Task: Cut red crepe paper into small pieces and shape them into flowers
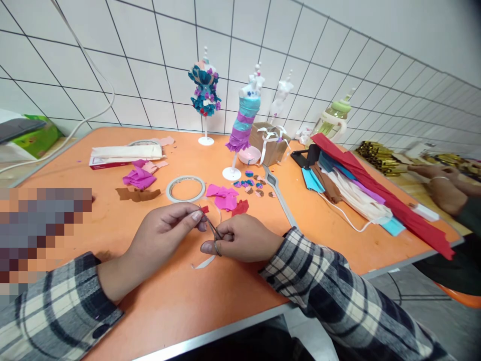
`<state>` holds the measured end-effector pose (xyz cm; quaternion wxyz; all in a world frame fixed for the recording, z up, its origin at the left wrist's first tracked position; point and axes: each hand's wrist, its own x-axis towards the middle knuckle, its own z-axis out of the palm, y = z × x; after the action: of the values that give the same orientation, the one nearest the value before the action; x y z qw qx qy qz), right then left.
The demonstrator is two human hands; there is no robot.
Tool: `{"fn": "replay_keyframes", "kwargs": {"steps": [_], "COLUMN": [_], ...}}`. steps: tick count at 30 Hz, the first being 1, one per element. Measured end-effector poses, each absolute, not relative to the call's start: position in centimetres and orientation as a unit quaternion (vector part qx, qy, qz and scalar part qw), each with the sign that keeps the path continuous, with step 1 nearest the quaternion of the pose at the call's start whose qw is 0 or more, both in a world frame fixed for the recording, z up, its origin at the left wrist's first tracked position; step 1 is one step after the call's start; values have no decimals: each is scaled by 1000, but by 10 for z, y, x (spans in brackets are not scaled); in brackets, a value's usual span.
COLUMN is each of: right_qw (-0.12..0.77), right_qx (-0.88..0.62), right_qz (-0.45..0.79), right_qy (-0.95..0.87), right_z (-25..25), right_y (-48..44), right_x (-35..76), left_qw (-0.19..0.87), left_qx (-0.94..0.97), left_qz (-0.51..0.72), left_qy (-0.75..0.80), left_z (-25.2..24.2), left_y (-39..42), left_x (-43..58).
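My left hand (165,228) pinches a small red paper scrap (204,209) just above the orange table (112,225). My right hand (246,238) is closed on small metal scissors (214,233), thumb through a ring, blades pointing up at the scrap. Both hands meet near the table's front middle. Pink and red paper pieces (225,198) lie just beyond them, beside a roll of tape (185,188). A thin white strip (205,262) lies under my right hand.
Three small mannequins stand at the back: one in teal (205,93), one in blue and purple (244,120), one bare white (281,98). Crepe paper sheets (361,190) are stacked at right. Another person's hand (439,183) rests at the far right. A brown box (268,143) stands behind.
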<state>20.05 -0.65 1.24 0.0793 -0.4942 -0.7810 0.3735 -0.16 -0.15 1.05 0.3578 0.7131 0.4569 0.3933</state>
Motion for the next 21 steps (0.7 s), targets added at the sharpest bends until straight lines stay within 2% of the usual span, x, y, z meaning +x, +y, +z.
{"fn": "replay_keyframes", "kwargs": {"steps": [21], "right_qw": [83], "right_qx": [-490], "right_qz": [380], "right_qy": [-780], "right_z": [13], "right_y": [-6], "right_x": [202], "left_qw": [364], "left_qx": [721], "left_qz": [386], "left_qy": [447], "left_z": [11], "left_y": [-2], "left_x": [-1]}}
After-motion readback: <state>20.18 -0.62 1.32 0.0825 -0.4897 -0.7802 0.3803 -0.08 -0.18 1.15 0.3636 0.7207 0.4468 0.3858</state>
